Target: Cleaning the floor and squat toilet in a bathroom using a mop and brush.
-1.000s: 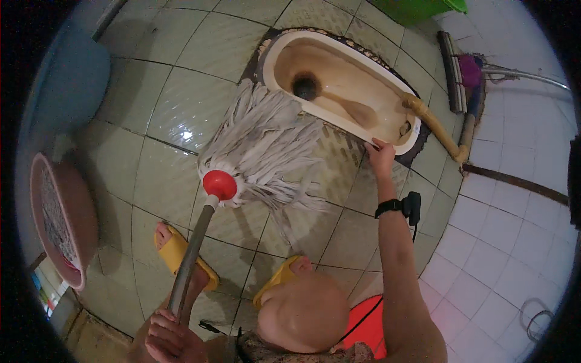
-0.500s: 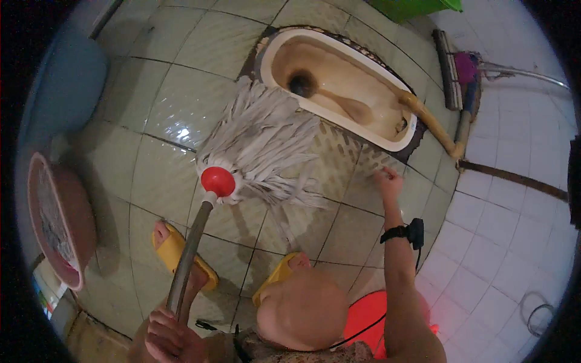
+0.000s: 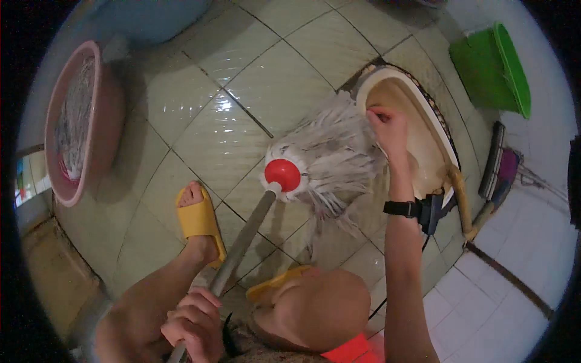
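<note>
My left hand [image 3: 195,323] is closed around the grey handle of a mop [image 3: 339,145], low in the view. A round red cap [image 3: 282,175] joins that handle to whitish-grey cloth strands, which fan out over the wet tiles toward a squat toilet [image 3: 440,130]. Above the near edge of the toilet's bowl hovers my right hand [image 3: 392,130], close to the strand tips. Its fingers are curled together, and whatever they may hold is too small to make out. A black strap with a small box [image 3: 417,210] circles my right wrist.
A pink basin [image 3: 106,121] of grey strands stands at left, below a blue tub [image 3: 145,21]. Farther right are a green bucket [image 3: 484,72] and a squeeze mop [image 3: 496,163] by the tiled wall. A pipe [image 3: 461,202] meets the toilet. Yellow slippers [image 3: 200,219] are on my feet.
The view has turned and shifted, so the toilet and mop appear farther right. My right hand has moved forward from the floor tiles to over the toilet bowl. My left hand keeps its hold.
</note>
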`<state>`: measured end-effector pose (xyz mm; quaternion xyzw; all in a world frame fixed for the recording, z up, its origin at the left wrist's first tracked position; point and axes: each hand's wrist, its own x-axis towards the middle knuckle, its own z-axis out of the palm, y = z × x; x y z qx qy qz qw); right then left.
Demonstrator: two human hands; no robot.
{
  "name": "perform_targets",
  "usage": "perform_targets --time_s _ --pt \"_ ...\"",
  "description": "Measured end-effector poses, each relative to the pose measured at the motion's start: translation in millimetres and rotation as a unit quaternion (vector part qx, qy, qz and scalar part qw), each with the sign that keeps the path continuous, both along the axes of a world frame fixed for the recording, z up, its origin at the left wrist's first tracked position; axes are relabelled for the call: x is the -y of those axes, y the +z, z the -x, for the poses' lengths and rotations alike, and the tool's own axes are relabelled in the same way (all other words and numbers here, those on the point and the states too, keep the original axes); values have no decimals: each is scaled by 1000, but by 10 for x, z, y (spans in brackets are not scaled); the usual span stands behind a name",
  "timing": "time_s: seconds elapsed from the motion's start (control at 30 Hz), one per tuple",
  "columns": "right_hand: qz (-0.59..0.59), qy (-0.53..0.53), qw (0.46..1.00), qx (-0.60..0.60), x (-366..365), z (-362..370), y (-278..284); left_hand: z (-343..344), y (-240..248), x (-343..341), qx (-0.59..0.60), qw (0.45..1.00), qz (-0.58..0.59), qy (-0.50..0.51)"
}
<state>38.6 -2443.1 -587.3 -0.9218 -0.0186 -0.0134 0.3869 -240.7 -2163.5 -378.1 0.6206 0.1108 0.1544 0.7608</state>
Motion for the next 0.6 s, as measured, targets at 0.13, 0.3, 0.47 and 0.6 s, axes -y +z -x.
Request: perform_targets --time_s 0.13,0.3,0.47,0.6 --pt "124 101 987 -22 -547 -176 -159 -102 -17 -46 25 997 -53 -45" --pt "201 163 962 -86 -1082 -198 -186 -160 18 -117 21 999 -20 -44" --pt "332 115 936 8 -1268 -149 -333 92 -181 -223 18 979 -169 -110" --pt "375 110 920 29 -1296 -141 -328 -193 -29 -129 16 1000 -2 -17"
